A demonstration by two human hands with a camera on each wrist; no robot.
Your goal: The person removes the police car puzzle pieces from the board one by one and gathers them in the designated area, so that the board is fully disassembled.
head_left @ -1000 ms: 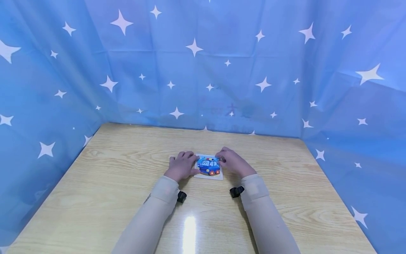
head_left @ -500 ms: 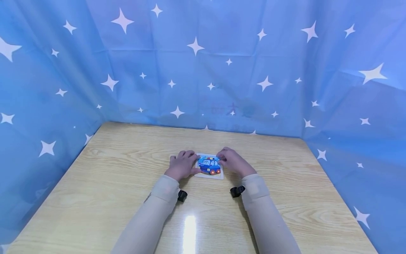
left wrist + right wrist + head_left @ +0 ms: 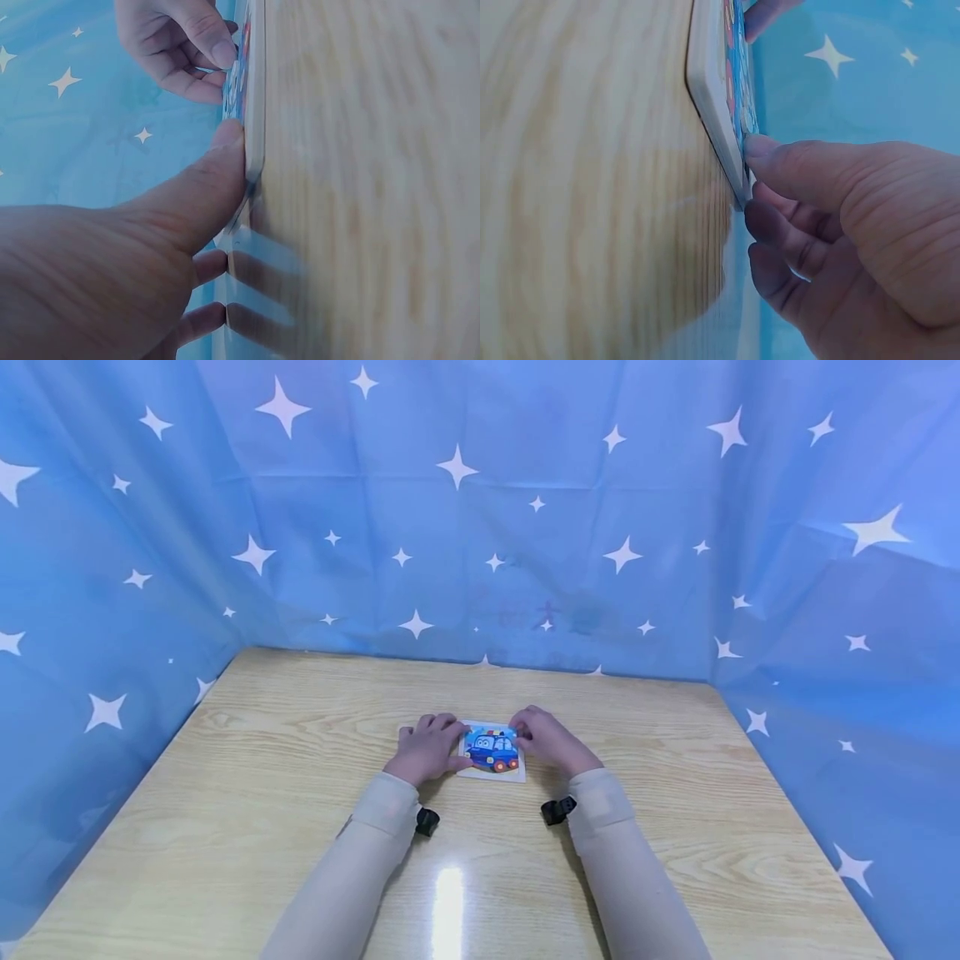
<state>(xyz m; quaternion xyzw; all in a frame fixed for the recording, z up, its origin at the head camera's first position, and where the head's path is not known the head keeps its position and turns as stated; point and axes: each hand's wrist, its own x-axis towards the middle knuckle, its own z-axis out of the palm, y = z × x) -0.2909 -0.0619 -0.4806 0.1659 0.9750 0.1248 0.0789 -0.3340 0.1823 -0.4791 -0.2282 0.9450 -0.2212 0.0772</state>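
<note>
A small flat puzzle board (image 3: 491, 752) with a white border lies on the table, its picture a blue cartoon car with eyes and orange wheels. My left hand (image 3: 429, 750) holds its left side; in the left wrist view the thumb (image 3: 206, 184) presses on the edge of the face. Thumb and curled fingers of my right hand (image 3: 550, 742) pinch at the far right corner. In the right wrist view the right thumb (image 3: 780, 156) rests on the picture, with the fingers behind the edge. Whether a separate piece is between them is hidden.
The light wood-grain table (image 3: 247, 827) surrounds the board, with a bright light reflection on its near part. A blue cloth with white stars (image 3: 480, 527) closes off the back and sides. A black wrist camera (image 3: 558, 811) sits by the right cuff, another (image 3: 427, 822) by the left.
Both hands and the puzzle board stay almost as they were. The head view shifts slightly; no grip has visibly changed.
</note>
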